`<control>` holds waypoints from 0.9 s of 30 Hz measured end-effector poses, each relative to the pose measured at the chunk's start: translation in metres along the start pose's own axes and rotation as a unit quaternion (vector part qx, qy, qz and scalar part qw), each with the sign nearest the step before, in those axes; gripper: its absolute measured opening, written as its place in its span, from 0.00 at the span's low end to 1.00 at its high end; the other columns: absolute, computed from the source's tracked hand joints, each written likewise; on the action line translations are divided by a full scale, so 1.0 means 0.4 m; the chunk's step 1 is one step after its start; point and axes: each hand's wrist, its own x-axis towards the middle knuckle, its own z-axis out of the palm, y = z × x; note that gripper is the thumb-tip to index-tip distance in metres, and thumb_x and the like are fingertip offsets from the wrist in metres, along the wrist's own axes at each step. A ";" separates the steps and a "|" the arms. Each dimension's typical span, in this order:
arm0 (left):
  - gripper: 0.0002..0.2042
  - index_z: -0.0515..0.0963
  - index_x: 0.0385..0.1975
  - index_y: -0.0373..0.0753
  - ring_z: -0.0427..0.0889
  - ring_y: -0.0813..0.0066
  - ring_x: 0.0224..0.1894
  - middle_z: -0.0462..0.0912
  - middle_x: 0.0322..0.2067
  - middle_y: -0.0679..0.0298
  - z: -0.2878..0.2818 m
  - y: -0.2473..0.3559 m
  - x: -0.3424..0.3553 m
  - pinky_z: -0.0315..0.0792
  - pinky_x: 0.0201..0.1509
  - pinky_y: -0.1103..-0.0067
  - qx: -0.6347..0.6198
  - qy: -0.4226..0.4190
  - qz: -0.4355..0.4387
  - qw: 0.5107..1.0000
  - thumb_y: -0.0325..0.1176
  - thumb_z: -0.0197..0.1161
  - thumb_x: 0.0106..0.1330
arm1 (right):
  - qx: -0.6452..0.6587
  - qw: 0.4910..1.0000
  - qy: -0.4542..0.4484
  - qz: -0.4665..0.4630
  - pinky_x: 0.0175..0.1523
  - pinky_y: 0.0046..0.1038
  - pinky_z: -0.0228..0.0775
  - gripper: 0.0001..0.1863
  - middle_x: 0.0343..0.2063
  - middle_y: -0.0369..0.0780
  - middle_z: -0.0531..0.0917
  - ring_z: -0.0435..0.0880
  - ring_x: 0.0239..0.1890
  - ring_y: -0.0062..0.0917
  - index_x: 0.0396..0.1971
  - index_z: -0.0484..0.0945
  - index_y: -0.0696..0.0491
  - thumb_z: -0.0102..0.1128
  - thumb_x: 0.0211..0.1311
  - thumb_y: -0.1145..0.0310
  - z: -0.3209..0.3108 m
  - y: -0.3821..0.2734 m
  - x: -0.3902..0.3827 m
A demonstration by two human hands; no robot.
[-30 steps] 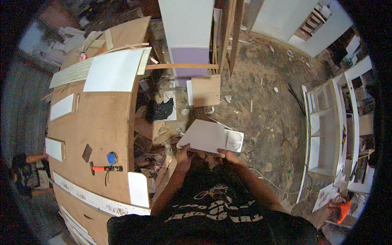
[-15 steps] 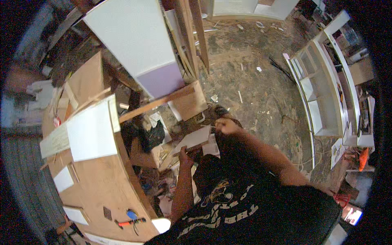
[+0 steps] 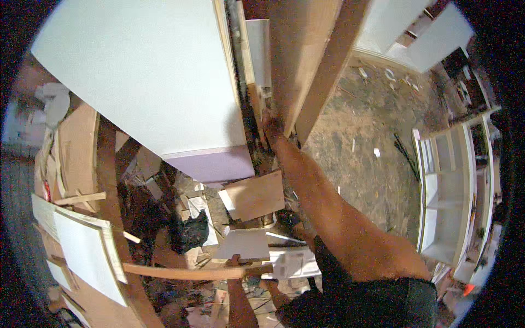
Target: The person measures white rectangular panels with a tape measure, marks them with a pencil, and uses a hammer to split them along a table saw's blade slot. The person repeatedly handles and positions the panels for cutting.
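White, lilac, tan and black
The panel (image 3: 147, 76) is white with a lilac band (image 3: 213, 164); sheet (image 3: 243, 244) pale grey, board (image 3: 256, 195) tan, shirt (image 3: 377, 303) black, floor (image 3: 361, 180) mottled brown.

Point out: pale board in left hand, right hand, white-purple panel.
Pale board (image 3: 244, 244), head view: its flat face.
Right hand (image 3: 272, 126), head view: middle of the hand.
White-purple panel (image 3: 145, 79), head view: its white part.

No lettering or numbers seem readable in this dim, grainy view.
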 end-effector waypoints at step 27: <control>0.20 0.78 0.41 0.37 0.84 0.64 0.19 0.85 0.24 0.54 -0.167 0.154 0.597 0.80 0.21 0.72 -0.684 0.083 -0.322 0.649 0.52 0.55 0.74 | -0.152 0.987 -0.003 -0.046 0.43 0.39 0.82 0.29 0.49 0.48 0.84 0.88 0.40 0.38 0.57 0.76 0.57 0.58 0.67 0.49 0.351 0.215 -0.166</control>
